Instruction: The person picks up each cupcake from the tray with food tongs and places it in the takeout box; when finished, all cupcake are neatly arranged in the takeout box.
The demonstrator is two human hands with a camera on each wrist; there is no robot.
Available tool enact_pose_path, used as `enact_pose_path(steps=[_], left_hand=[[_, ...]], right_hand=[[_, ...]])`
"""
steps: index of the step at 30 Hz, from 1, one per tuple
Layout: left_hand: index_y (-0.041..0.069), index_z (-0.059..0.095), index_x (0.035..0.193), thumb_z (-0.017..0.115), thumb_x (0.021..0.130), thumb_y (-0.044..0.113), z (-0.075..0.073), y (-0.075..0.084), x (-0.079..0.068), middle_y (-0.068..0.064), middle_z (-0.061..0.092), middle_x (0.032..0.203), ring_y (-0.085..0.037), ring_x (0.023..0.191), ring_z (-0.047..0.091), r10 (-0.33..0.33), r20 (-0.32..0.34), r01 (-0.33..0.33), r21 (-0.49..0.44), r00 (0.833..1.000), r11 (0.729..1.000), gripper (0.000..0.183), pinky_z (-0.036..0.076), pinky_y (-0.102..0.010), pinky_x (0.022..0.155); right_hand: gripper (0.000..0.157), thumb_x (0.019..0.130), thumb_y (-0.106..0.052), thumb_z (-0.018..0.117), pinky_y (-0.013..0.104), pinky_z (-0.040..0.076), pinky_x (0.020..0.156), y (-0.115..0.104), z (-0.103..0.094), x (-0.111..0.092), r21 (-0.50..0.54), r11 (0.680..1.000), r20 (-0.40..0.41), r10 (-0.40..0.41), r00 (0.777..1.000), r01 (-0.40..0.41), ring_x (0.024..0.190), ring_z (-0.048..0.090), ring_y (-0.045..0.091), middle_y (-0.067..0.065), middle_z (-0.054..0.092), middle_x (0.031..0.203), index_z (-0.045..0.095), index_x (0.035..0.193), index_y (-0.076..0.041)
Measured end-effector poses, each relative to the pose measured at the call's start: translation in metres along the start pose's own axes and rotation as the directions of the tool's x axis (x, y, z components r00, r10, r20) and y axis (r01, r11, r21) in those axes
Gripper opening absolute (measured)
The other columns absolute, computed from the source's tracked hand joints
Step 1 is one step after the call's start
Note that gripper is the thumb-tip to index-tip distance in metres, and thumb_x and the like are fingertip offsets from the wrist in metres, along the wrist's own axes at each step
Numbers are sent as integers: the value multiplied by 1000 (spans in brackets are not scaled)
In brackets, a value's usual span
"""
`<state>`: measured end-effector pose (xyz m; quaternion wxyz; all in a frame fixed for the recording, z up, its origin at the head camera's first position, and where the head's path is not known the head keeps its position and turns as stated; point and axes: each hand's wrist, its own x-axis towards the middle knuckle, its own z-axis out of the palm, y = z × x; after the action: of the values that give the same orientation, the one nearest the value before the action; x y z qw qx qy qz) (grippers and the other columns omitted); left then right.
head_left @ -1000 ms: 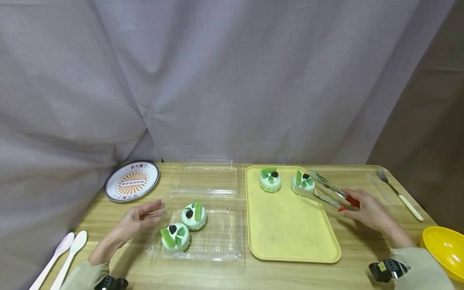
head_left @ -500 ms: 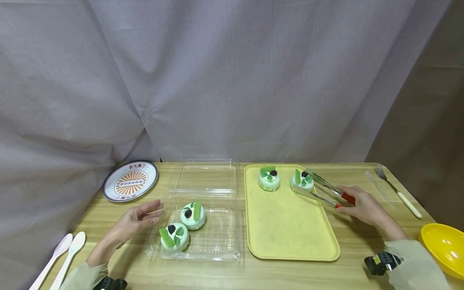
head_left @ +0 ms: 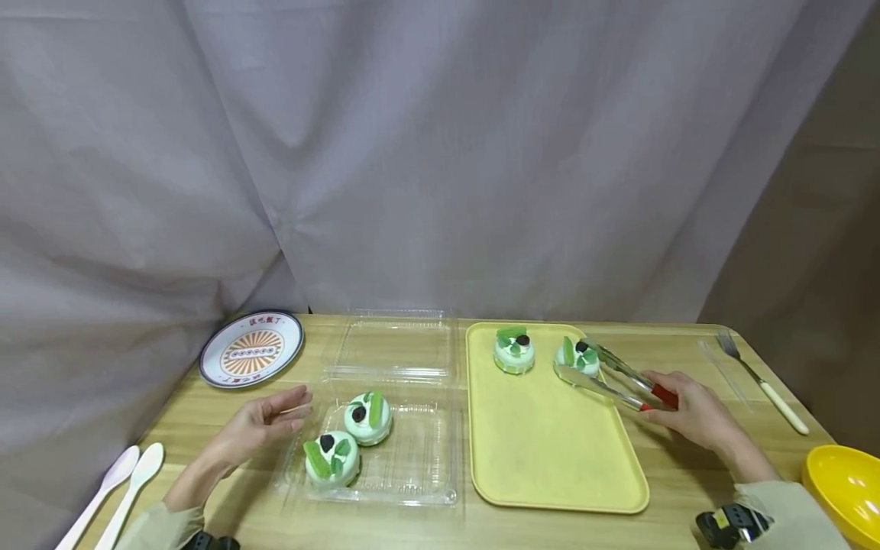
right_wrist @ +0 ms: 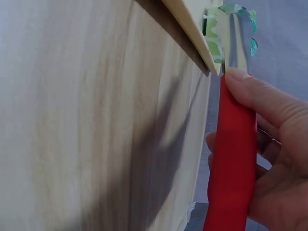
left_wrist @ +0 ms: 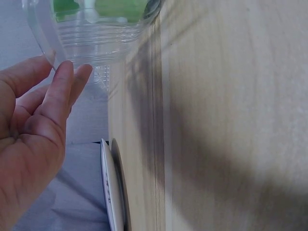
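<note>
My right hand (head_left: 697, 412) grips a pair of tongs (right_wrist: 232, 154) by their red handles. The metal arms reach to either side of a small green cake (head_left: 576, 355), topped with a dark berry and leaves, at the far right of the yellow tray (head_left: 550, 466). A similar cake (head_left: 513, 356) sits to its left on that tray. My left hand (head_left: 264, 424) is at the left side of a clear plastic box (head_left: 412, 447), relaxed fingers right at its rim. Inside the box are two more cakes (head_left: 332, 460), on its left half.
Behind the box lies its raised clear lid (head_left: 399, 344). A patterned plate (head_left: 252, 350) stands at the far left, with two white spoons (head_left: 131, 489) nearer the front. On the right are a fork (head_left: 763, 382), a thin clear stick (head_left: 725, 374) and a yellow bowl (head_left: 849, 489).
The tongs stay around the far right cake, their arms slightly closer together than a second ago. My left hand keeps its place by the box. The head view shifts slightly.
</note>
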<state>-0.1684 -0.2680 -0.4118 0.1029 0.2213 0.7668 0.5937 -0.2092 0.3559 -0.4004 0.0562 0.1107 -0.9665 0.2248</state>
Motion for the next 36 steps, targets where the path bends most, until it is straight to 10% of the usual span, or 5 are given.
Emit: enact_pose_path(steps=[8, 15, 23, 36], left_hand=[[-25, 15, 140, 55, 95, 1, 1, 1, 1, -47, 23, 142, 14, 112, 54, -33, -22, 33, 5, 999, 999, 65, 48, -7, 95], [-24, 16, 141, 54, 95, -1, 0, 0, 2, -46, 24, 144, 13, 112, 54, -57, -38, 57, 2, 998, 998, 64, 48, -8, 95], [-23, 18, 142, 54, 94, -1, 1, 4, 2, -44, 27, 144, 11, 113, 56, -78, -42, 79, 7, 996, 997, 64, 48, -8, 96], [-25, 17, 141, 53, 93, -5, 0, -1, 2, -46, 25, 143, 13, 111, 56, -71, -50, 71, -17, 996, 997, 63, 49, -9, 94]], right_hand=[[66, 76, -15, 83, 17, 39, 61, -8, -2, -10, 59, 997, -82, -49, 995, 54, 78, 46, -5, 23, 65, 103, 55, 130, 10], [64, 79, -10, 80, 12, 46, 64, -67, -3, -6, 241, 948, -20, -207, 978, 206, 88, 48, -12, 19, 63, 112, 54, 135, 6], [60, 81, -19, 79, 20, 55, 77, -152, 30, 4, 448, 836, 186, -433, 882, 316, 91, 53, 0, 7, 63, 108, 57, 134, -3], [58, 75, -12, 80, 16, 44, 65, -214, 55, 29, 253, 824, 350, -567, 746, 508, 81, 53, 11, 5, 66, 105, 63, 130, -8]])
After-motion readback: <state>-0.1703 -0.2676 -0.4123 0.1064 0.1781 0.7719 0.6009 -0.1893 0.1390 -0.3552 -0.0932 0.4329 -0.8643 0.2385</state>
